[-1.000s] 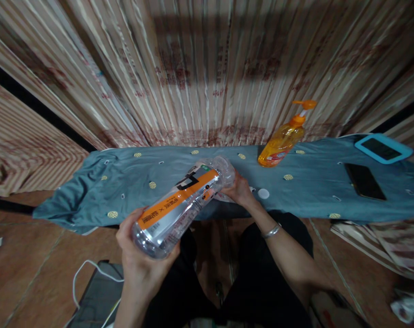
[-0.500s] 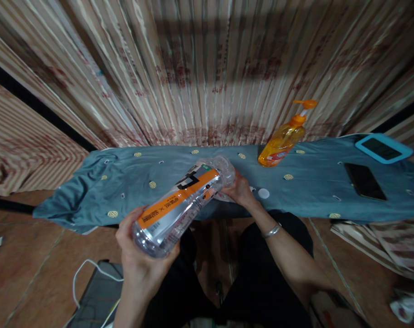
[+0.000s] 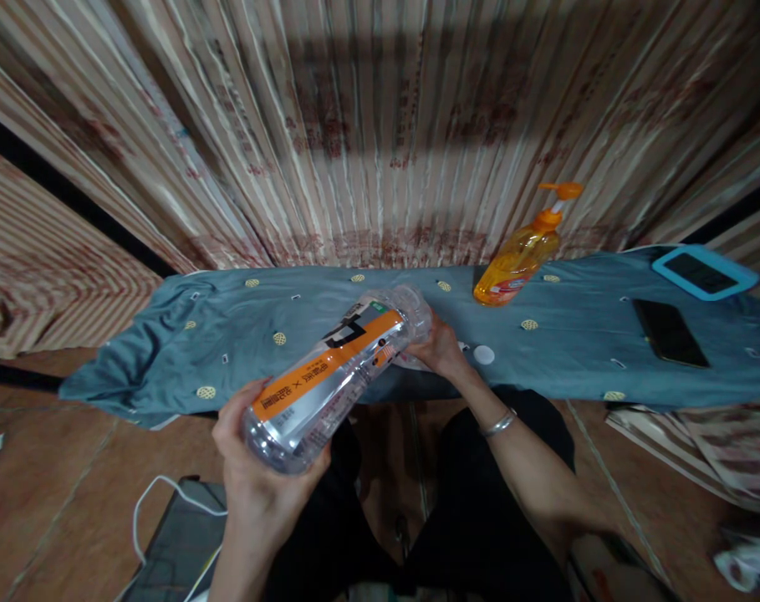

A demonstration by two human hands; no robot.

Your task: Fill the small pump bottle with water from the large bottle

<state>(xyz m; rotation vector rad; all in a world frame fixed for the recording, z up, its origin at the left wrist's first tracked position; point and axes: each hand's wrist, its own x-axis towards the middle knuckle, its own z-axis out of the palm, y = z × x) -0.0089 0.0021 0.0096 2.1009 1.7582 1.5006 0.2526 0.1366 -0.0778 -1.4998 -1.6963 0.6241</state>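
A large clear plastic bottle with an orange, silver and black label slants across the middle, its base low at the left and its upper end raised to the right. My left hand wraps around the base. At the other end, my right hand grips the bottle's upper part from the right, its fingertips hidden behind the clear plastic. A pale, pinkish item shows partly beneath the bottle beside that hand; its kind cannot be made out. Just right of the right hand, a round white disc lies on the cloth.
On the blue-grey cloth stand an orange pump bottle and, farther right, a dark phone and a blue-framed digital device. Striped curtains hang close behind. A white cable loops over a dark box at lower left.
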